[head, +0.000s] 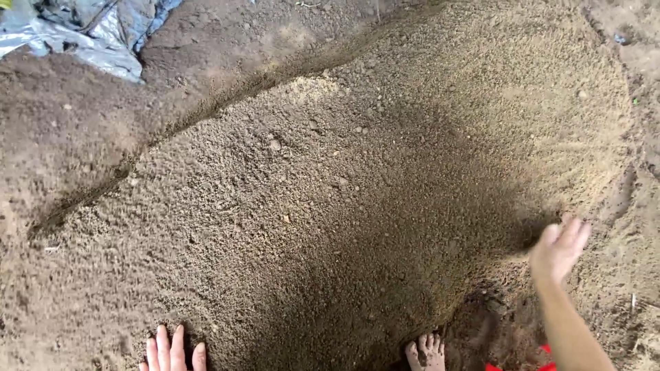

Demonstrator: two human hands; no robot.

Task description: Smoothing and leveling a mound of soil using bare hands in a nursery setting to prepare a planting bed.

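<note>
A: Far upper left, what's up there?

B: Crumpled grey plastic sheet (89,31), well away from your fingers, lying on darker packed ground (62,124). A groove runs diagonally btwn that ground & the pile.

A: And my left hand?

B: Your left hand (170,352) sits at the bottom edge, fingers (163,341) spread a bit, flat, tips pointing up the frame & pressed on the sandy soil pile (330,206). Holding nothing. Palm is cut off by the frame.

A: The soil itself?

B: Coarse, crumbly, light brown w/ small clods. It starts right under your left fingertips & spreads across most of the view, over to your right fingertips too.

A: What's right of the left hand?

B: A bare foot (426,352), toes dusted w/ soil, at the pile's lower edge, btwn your two hands. Just right of it, a dug-out darker hollow (495,316).

A: Right hand?

B: Your right hand (558,251) is raised just above the pile's right edge, blurred, fingers (576,233) loosely open & together, nothing gripped that I can see. Forearm runs down to the bottom edge. Bit of red cloth (543,361) next to it, below the wrist.
</note>
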